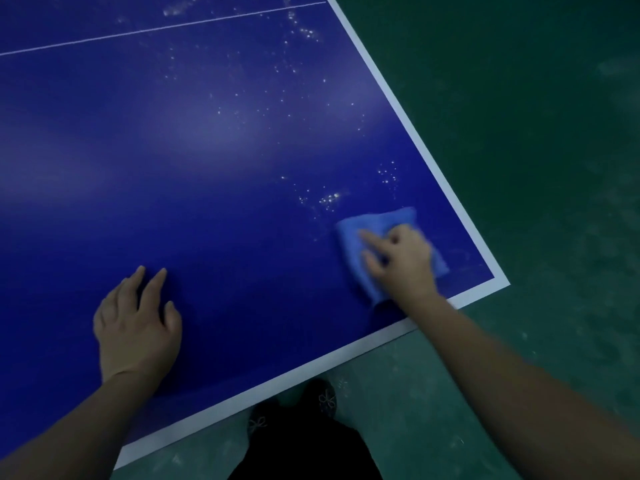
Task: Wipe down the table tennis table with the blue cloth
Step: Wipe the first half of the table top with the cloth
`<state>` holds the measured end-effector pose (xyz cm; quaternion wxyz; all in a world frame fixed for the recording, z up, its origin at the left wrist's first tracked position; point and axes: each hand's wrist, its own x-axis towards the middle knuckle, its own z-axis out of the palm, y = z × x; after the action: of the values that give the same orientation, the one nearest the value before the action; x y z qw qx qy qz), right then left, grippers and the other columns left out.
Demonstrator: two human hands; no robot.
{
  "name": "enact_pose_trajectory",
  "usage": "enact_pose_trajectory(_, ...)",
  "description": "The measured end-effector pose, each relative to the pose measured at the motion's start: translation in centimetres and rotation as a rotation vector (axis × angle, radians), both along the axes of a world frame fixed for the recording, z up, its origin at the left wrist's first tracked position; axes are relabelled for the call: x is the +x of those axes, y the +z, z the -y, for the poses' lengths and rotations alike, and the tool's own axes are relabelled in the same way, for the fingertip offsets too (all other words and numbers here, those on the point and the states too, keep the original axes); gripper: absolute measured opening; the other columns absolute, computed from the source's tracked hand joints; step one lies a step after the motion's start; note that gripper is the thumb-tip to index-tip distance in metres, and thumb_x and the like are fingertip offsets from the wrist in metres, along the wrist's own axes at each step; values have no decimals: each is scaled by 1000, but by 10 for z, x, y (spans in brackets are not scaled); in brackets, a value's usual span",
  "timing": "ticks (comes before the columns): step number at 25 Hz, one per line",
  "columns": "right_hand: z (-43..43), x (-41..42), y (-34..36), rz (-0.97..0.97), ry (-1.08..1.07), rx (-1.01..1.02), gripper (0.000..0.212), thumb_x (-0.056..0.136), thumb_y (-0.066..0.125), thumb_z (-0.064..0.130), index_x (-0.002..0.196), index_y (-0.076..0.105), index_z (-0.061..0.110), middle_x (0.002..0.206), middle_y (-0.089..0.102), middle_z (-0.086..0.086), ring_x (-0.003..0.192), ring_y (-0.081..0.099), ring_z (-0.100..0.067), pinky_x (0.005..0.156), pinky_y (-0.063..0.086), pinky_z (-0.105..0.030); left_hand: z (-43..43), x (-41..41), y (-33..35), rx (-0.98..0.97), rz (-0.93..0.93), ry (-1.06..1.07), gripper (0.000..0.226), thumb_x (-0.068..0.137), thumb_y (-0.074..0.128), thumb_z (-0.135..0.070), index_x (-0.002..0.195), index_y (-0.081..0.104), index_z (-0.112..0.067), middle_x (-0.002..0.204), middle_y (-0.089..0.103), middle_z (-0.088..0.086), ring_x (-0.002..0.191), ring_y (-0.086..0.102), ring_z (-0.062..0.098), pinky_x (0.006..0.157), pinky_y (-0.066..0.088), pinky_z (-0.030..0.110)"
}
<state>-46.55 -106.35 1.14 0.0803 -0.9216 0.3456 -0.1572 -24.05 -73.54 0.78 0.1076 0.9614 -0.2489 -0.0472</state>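
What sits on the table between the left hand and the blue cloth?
Only bare table surface, seen in the head view. The white specks lie beyond the blue cloth, not between it and the left hand.

Dim, underexposed view with cool blue-green cast. Broad soft sheen across middle of counter point(207, 133), light source itself out of view. Wet specks glint white toward far right. Right hand point(401, 261) and blue cloth point(377, 226) smeared by motion blur; left hand point(138, 327) sharper. Small dark shadow under right wrist. Floor point(536, 168) murky, grainy, darkest toward upper right corner.
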Motion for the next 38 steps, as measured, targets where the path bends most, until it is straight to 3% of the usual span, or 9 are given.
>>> enact_pose_trajectory(4,14,-59,0,48,-734,163,36,87,62,36,122,67,31,90,47,-13,75,49,-33,71,43,-43,3,-1,5,4,-17,16,60,88,31,-38,144,43,-20,152,33,9,139,27,35,113,21,58)
enact_pose_trajectory(10,-26,-2,-7,-69,175,-41,36,84,62,39,119,68,31,79,46,-5,68,41,-22,58,37,-32,4,-2,4,37,-21,15,61,88,29,-40,144,42,-20,154,32,9,140,26,34,114,19,56)
enact_pose_trajectory(16,9,-67,-5,55,-733,126,40,87,56,42,125,65,33,87,42,-7,77,46,-30,78,44,-43,5,-1,7,50,-38,17,62,88,28,-41,145,42,-20,154,32,9,140,26,34,114,19,55)
enact_pose_trajectory(21,-86,11,-15,23,98,72,36,82,55,42,115,68,34,77,44,-2,67,42,-22,60,24,-31,7,-2,8,83,-60,17,62,88,29,-40,146,39,-21,156,29,8,142,24,32,115,18,55)
enact_pose_trajectory(23,-51,39,-8,-20,262,11,36,84,57,43,117,68,33,80,47,-4,71,45,-24,61,32,-33,6,-1,9,92,-68,9,63,88,28,-42,147,39,-21,156,28,8,142,23,32,115,17,55)
enact_pose_trajectory(29,22,-13,0,-9,-583,175,42,88,62,39,130,61,34,95,47,-10,87,48,-32,81,43,-43,7,-2,16,87,-99,-3,64,87,29,-41,147,40,-19,156,28,9,143,22,32,116,16,55)
enact_pose_trajectory(32,-58,25,-5,30,-114,124,37,82,66,36,119,68,30,82,50,-8,71,47,-27,62,35,-34,6,-1,17,94,-106,-10,64,87,29,-41,147,39,-20,157,26,8,143,21,31,116,16,55)
enact_pose_trajectory(35,-73,101,-7,-3,293,98,38,84,62,43,121,67,33,86,52,-9,76,50,-29,65,35,-36,6,0,15,86,-106,15,64,86,31,-40,147,40,-21,157,27,7,143,22,30,116,16,55)
enact_pose_trajectory(38,13,130,-1,-146,39,26,43,91,54,48,133,57,39,109,54,-14,98,52,-35,79,40,-40,6,0,15,64,-109,19,63,86,32,-37,146,41,-20,156,29,8,143,22,31,117,15,54)
